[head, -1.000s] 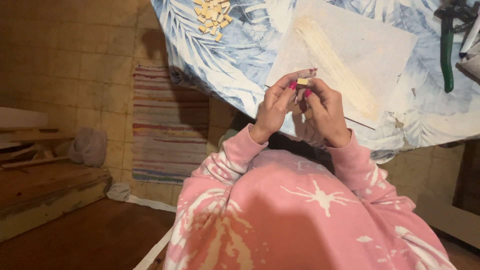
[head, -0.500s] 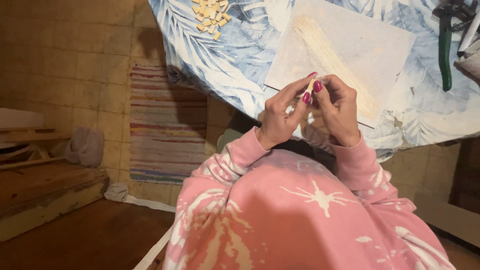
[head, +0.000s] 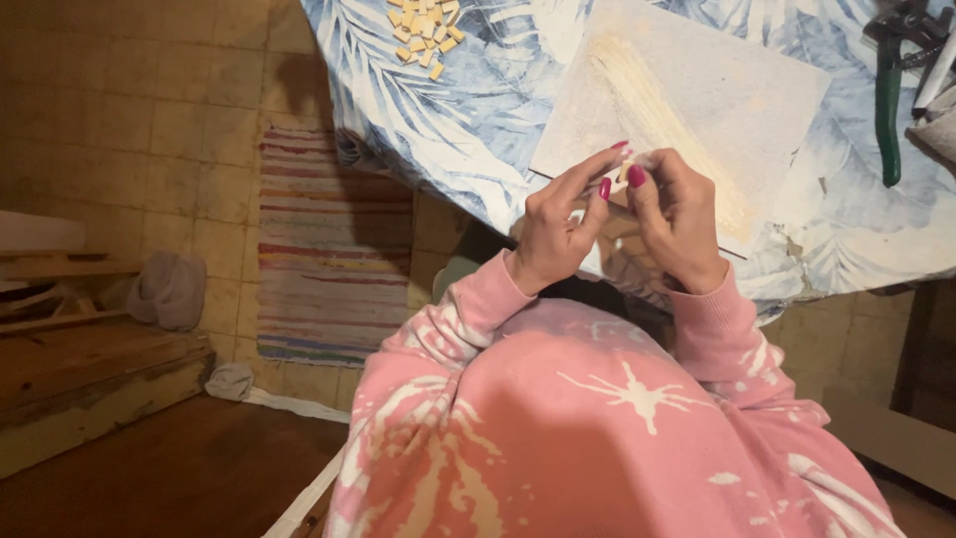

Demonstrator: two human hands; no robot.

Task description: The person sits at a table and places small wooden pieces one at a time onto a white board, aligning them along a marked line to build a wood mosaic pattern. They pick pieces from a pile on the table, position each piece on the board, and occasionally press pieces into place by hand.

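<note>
You sit at a table (head: 478, 120) covered with a blue-and-white leaf-print cloth, and your hands meet just off its near edge. No packages, labels or signs show.

At the far edge of the table, toward its left end, lies a loose heap of small tan tiles (head: 423, 30). To the right of it, near the middle of the table, a pale square board (head: 697, 90) lies turned cornerwise, with a yellowish streak running across it; its near corner reaches the table's near edge, just above your hands.

Your left hand (head: 563, 229) has the thumb and forefinger stretched up and closed lightly on a small pale piece (head: 625, 169), while the other fingers curl into the palm. Your right hand (head: 677, 224) meets it from the other side, thumb and fingers pinched shut on the same piece, so both hands hold it between their red-nailed fingertips in front of the board's near corner. The piece is mostly hidden by the fingers, so you cannot tell its shape.

At the right end of the table, by the far edge, lie green-handled pliers (head: 888, 100).
</note>
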